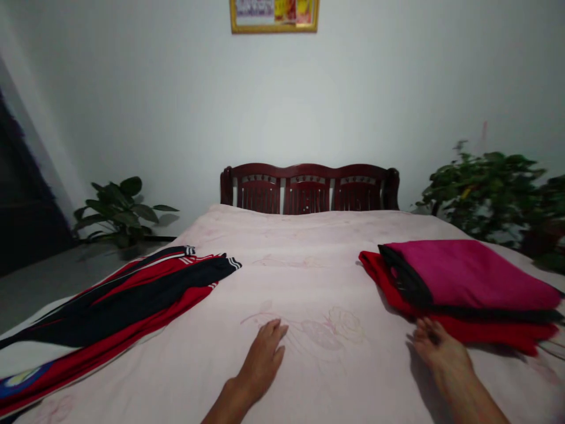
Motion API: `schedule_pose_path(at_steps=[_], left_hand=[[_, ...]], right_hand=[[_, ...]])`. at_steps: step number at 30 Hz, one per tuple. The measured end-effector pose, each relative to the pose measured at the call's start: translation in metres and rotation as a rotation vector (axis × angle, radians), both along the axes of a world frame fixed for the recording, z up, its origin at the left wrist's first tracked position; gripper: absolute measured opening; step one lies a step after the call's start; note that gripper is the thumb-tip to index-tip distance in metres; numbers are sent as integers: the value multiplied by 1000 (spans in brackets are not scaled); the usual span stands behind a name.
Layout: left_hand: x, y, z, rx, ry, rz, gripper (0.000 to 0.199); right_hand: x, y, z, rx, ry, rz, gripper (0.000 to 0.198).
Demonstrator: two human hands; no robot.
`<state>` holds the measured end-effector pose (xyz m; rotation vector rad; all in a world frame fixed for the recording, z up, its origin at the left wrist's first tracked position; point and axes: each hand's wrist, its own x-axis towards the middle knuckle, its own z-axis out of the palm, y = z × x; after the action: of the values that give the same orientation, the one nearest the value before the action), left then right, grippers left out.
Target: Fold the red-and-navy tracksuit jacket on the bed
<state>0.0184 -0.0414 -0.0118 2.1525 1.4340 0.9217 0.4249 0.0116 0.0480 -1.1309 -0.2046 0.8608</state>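
My left hand (263, 356) is over the middle of the pink bedsheet (318, 377), palm down, holding nothing, its thumb apart from the loosely bent fingers. My right hand (444, 353) is by the near left edge of a folded red garment (481, 334). Its fingers are half curled and slightly blurred, with nothing visible in them. On top of the red garment lies a folded magenta garment (477, 274) with black edging. To the left, a red, navy and white striped jacket (154, 300) is spread lengthwise, its sleeves drawn together.
The dark wooden headboard (306, 185) stands at the far end of the bed. A leafy plant (121, 209) is on the floor at left, and a bushier plant (489, 194) is at right. A gold-framed picture (273, 27) hangs on the wall.
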Motion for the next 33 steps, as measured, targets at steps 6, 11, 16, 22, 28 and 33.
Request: schedule_pose_path(at_steps=[6, 11, 16, 22, 28, 33], left_hand=[[-51, -19, -4, -26, 424, 51, 52], [-107, -37, -6, -37, 449, 294, 52], [-126, -43, -14, -27, 432, 452, 52], [-129, -41, -21, 18, 374, 445, 49], [-131, -39, -24, 40, 375, 445, 48], [-132, -38, -23, 34, 334, 439, 47]], right_hand=[[-99, -22, -36, -24, 89, 98, 35], [-137, -34, -46, -13, -392, 224, 37], [-145, -38, -48, -200, -1097, 510, 30], [-144, -37, -49, -202, -1181, 543, 32], [-143, -36, -49, -202, -1186, 572, 32], [-144, -35, -49, -194, -1201, 563, 30]])
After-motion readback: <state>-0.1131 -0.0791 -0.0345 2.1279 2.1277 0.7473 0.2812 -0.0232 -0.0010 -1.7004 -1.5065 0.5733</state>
